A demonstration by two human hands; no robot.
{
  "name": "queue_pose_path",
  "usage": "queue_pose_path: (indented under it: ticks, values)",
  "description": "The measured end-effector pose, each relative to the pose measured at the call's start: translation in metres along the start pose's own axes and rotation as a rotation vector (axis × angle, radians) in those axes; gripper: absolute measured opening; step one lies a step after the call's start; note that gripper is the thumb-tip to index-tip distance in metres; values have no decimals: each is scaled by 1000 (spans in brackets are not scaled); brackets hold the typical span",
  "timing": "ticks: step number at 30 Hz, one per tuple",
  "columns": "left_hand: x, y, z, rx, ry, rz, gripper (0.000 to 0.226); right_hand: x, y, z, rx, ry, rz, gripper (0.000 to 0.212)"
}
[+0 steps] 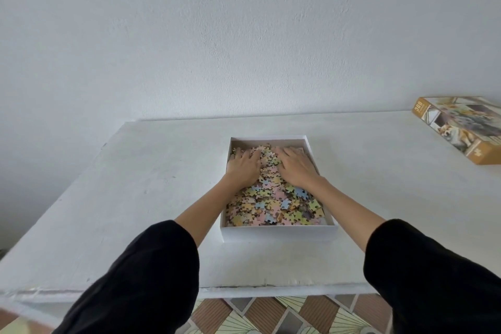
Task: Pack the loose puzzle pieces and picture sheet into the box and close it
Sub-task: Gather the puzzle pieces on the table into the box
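Pieces heaped in open box at centre frame, on table. Left hand and right hand flat on the heap, apart, gripping nothing. Risk of flicking pieces over the rim by pushing hard; of a hump keeping lid, right edge, from seating.

Table open leftward — lid right
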State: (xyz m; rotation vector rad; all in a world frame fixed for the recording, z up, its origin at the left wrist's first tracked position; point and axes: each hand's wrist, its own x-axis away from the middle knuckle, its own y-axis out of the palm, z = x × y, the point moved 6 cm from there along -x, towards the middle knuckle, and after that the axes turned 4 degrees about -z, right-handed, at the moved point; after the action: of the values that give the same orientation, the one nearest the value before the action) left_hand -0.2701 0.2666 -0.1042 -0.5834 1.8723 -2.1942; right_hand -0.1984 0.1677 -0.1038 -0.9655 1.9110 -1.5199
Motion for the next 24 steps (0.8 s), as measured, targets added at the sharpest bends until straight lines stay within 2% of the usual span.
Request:
queue_pose_path:
  ticks: [3, 5, 6, 8, 11, 15, 20, 24]
  values:
    - [1, -6, 1, 2, 3, 101, 46, -1, 0, 7, 22, 117, 23, 45]
    - [2, -9, 5, 66, 59, 181, 46, 0, -1, 6, 27, 95, 45, 50]
    - [2, -7, 5, 73, 94, 157, 46, 0, 0, 3, 35, 55, 34, 51]
    - [2, 2, 4, 35, 120, 3, 48, 0, 5, 0, 67, -4, -46, 49]
    - [5, 6, 1, 36, 104, -191, 55, 2, 6, 4, 105, 20, -130, 48]
    - [27, 4, 6, 68, 89, -339, 67, 22, 2, 3, 12, -23, -200, 48]
    - [57, -5, 11, 47, 187, -298, 55, 62, -3, -7, 20, -114, -271, 49]
    - [73, -13, 13, -2, 258, -201, 38, 84, -21, -11, -63, -95, -194, 54]
